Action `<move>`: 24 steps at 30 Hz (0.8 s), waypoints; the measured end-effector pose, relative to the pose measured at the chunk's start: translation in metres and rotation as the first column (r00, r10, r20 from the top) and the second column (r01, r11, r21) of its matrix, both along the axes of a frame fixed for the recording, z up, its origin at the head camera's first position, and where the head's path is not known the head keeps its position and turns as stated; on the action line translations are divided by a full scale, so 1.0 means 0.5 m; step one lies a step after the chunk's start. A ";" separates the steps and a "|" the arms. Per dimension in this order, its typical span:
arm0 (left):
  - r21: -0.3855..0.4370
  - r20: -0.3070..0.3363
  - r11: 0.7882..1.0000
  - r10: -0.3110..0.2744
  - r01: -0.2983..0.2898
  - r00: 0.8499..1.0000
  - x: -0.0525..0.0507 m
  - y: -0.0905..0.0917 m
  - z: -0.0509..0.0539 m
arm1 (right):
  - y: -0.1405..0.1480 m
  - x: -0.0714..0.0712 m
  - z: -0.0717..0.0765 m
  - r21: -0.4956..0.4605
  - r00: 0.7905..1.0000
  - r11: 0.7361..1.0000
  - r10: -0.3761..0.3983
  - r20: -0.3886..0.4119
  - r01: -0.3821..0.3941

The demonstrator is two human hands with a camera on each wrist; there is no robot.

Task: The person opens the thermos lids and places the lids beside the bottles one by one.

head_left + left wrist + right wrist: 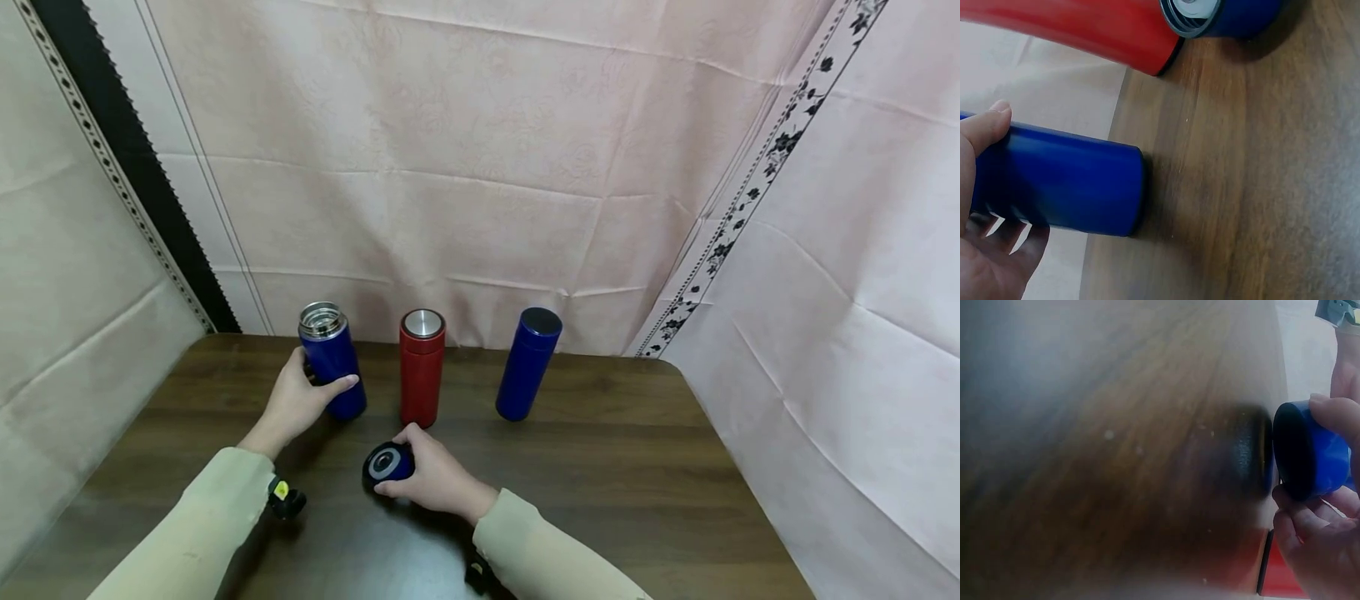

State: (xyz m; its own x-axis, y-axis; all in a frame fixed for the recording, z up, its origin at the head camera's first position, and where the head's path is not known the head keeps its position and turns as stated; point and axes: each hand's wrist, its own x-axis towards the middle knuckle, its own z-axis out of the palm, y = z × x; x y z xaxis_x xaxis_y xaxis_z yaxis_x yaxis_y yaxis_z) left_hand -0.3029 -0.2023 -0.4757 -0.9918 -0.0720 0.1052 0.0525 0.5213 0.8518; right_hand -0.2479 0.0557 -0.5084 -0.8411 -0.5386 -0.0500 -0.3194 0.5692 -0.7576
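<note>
Blue vacuum flask [334,371], uncapped, leftmost of three on a wood-grain table [637,467].
Left hand [298,397] curls round the flask's body below its bare steel mouth [322,320]; right hand [438,477] pinches the blue cap [391,464] by its sides, hollow side up, near the red flask [422,371] (whether it touches the wood, cannot tell). Flask probably rigid, moderately heavy, slightly slick; best taken round the middle. Cap should be light and stiff, easiest by its side wall. Capped blue flask [528,367] stands farther right. Table looks hard and smooth, faintly glossy; pale creased cloth [465,108] hangs behind and at both sides, a black floral border [750,198] along the right.
</note>
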 end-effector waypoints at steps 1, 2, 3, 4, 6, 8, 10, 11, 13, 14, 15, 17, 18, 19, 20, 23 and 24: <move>-0.001 -0.005 1.000 -0.004 0.004 1.000 -0.001 -0.001 -0.001 | -0.001 0.000 0.000 0.007 1.000 1.000 -0.001 -0.003 0.001; -0.004 -0.009 1.000 -0.007 0.007 1.000 -0.003 -0.001 -0.002 | -0.002 0.001 0.000 0.021 1.000 1.000 0.000 -0.012 0.000; -0.006 -0.015 1.000 -0.015 0.015 1.000 -0.004 -0.001 -0.002 | -0.004 0.001 0.001 0.037 1.000 0.999 0.006 -0.024 -0.005; -0.007 -0.020 1.000 -0.025 0.025 1.000 -0.006 -0.001 -0.002 | -0.005 0.001 0.001 0.057 0.999 0.998 0.016 -0.041 -0.014; -0.012 -0.027 0.999 -0.045 0.044 0.999 -0.010 -0.001 -0.002 | -0.008 0.001 0.002 0.090 0.995 0.995 0.044 -0.084 -0.036; -0.011 -0.026 0.998 -0.057 0.057 0.998 -0.015 -0.001 -0.001 | -0.012 0.000 0.002 0.128 0.987 0.990 0.077 -0.140 -0.059; -0.004 -0.022 0.998 -0.069 0.069 0.997 -0.020 -0.001 0.001 | -0.017 0.000 0.002 0.160 0.976 0.985 0.100 -0.191 -0.069; -0.001 -0.020 0.997 -0.074 0.074 0.997 -0.022 -0.001 0.001 | -0.020 0.000 0.002 0.176 0.971 0.982 0.107 -0.215 -0.069; 0.006 -0.014 0.997 -0.079 0.080 0.997 -0.025 -0.003 0.001 | -0.026 -0.001 0.001 0.213 0.960 0.975 0.116 -0.256 -0.061; 0.009 -0.013 0.997 -0.081 0.081 0.997 -0.026 -0.005 0.000 | -0.030 0.000 0.000 0.235 0.954 0.970 0.122 -0.273 -0.057; 0.012 -0.010 0.997 -0.080 0.080 0.997 -0.026 -0.007 -0.001 | -0.033 0.000 0.000 0.250 0.950 0.967 0.126 -0.286 -0.053; 0.017 -0.003 0.997 -0.078 0.078 0.997 -0.026 -0.010 -0.004 | -0.038 0.001 -0.002 0.283 0.942 0.958 0.136 -0.308 -0.045; 0.018 0.000 0.997 -0.076 0.076 0.997 -0.025 -0.012 -0.005 | -0.041 0.001 -0.002 0.296 0.938 0.954 0.139 -0.316 -0.042; 0.020 0.004 0.997 -0.076 0.076 0.997 -0.025 -0.013 -0.007 | -0.043 0.002 -0.001 0.309 0.935 0.950 0.143 -0.324 -0.038; 0.022 0.008 0.997 -0.077 0.076 0.997 -0.026 -0.014 -0.010 | -0.044 0.003 -0.001 0.321 0.933 0.946 0.145 -0.330 -0.033; 0.026 0.017 0.996 -0.083 0.083 0.996 -0.027 -0.017 -0.015 | -0.048 0.005 0.002 0.348 0.931 0.937 0.141 -0.338 -0.015; 0.028 0.021 0.996 -0.085 0.084 0.996 -0.027 -0.018 -0.016 | -0.049 0.005 0.003 0.355 0.931 0.935 0.139 -0.338 -0.010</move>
State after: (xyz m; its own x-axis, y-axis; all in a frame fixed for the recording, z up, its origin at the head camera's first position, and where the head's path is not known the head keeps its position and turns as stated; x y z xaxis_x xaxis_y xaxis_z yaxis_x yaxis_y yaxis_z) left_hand -0.3163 -0.2114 -0.4835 -0.9965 0.0098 0.0826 0.0768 0.4921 0.8672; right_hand -0.2454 0.0311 -0.5071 -0.7956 -0.6037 0.0498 -0.5801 0.7356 -0.3498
